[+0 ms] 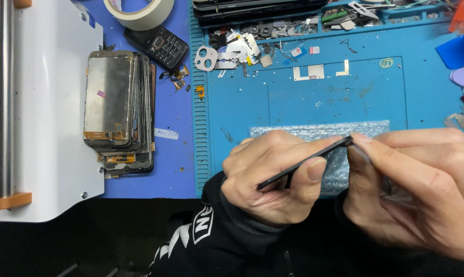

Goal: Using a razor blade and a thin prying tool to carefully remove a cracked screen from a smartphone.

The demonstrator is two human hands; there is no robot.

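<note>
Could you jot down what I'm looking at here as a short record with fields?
Left hand: holds a thin dark panel edge-on
Right hand: fingertips pinch the panel's upper end
Under the hands: bubble wrap on a blue work mat
Left of mat: stack of phone screens, old keypad phone, tape roll
Far left: white machine
</note>
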